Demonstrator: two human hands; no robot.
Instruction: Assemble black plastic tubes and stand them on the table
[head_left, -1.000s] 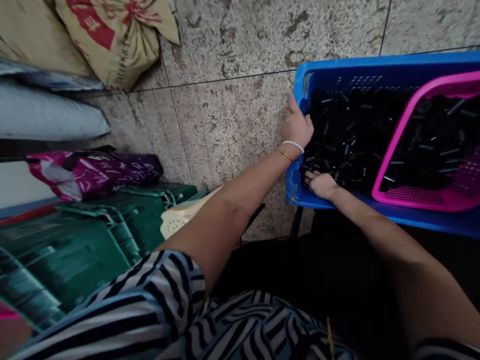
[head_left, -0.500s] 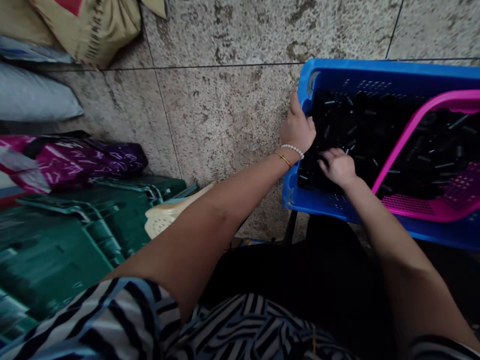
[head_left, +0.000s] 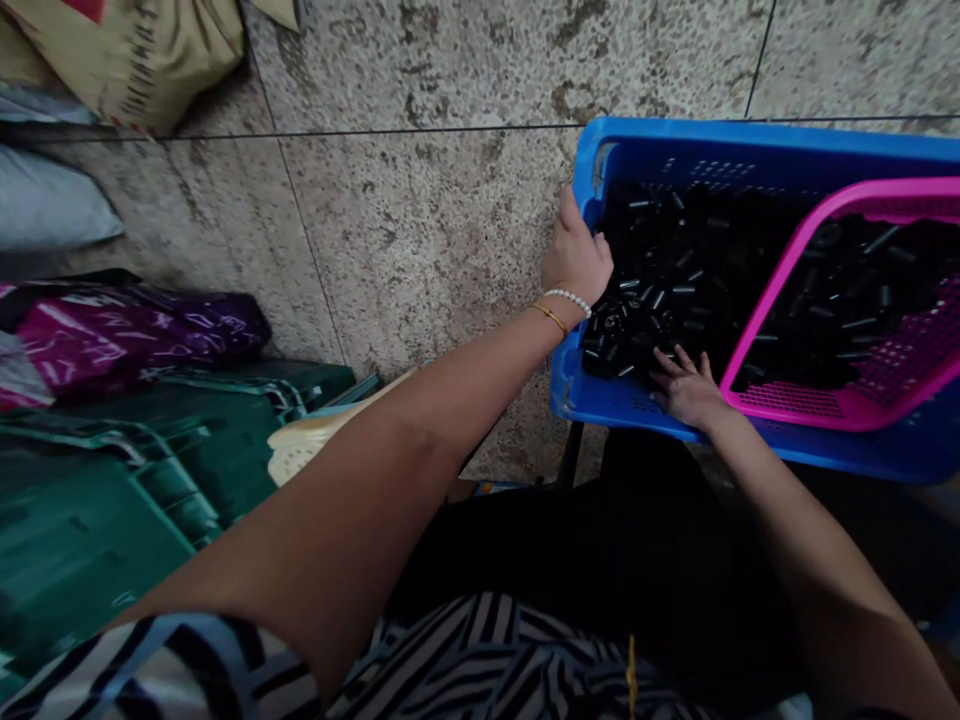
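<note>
My left hand [head_left: 576, 254] is closed round the left end rim of a blue plastic crate [head_left: 840, 137], its thumb up along the outside. Many small black cylindrical parts [head_left: 675, 275] cover the crate's bottom. Over the near side of the crate, my right hand [head_left: 688, 388] has its fingers spread, tips at the edge of the black parts, and nothing shows in its grasp. A pink plastic basket [head_left: 772, 270] sits inside the crate on the right, with more black parts in it; its right side runs out of view.
Dark green crates [head_left: 82, 520] stand at the lower left beside a cream perforated container [head_left: 292, 450]. A purple patterned bag [head_left: 142, 330], a grey sack [head_left: 52, 205] and a tan sack [head_left: 165, 60] lie further up the left side. Speckled stone tiles [head_left: 420, 230] form the floor.
My right hand has moved back toward the crate's near side, and its fingers have spread. The left hand keeps its hold on the rim. The whole view has shifted slightly.
</note>
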